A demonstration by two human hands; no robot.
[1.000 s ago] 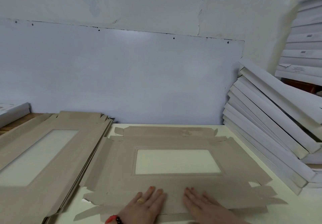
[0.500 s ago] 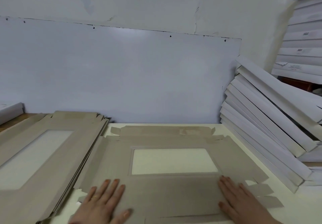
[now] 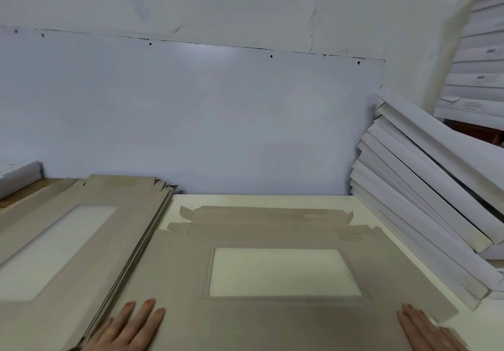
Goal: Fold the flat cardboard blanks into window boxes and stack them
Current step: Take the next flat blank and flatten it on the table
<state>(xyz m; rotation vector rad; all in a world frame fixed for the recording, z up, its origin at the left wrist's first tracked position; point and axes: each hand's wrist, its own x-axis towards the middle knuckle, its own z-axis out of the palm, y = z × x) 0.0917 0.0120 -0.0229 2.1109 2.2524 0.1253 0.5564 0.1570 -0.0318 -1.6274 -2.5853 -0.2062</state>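
Observation:
A flat grey-brown cardboard blank (image 3: 272,230) with a rectangular window lies on the cream table (image 3: 321,200) in front of me. My left hand (image 3: 128,329) presses flat on its near left part, fingers straight. My right hand (image 3: 425,331) lies flat on its near right part, fingers straight and pointing away. A pile of several more flat blanks (image 3: 90,230) sits to the left, overlapping the table's left side. Folded white boxes (image 3: 425,195) lean in a slanted stack on the right.
A pale board (image 3: 191,116) covers the wall behind the table. More white boxes (image 3: 482,83) are piled high at the far right. A white box corner (image 3: 19,176) shows at the far left on a wooden surface.
Both hands have slid apart along the blank's near edge, the left going left and the right going right. The view has dipped closer to the blank.

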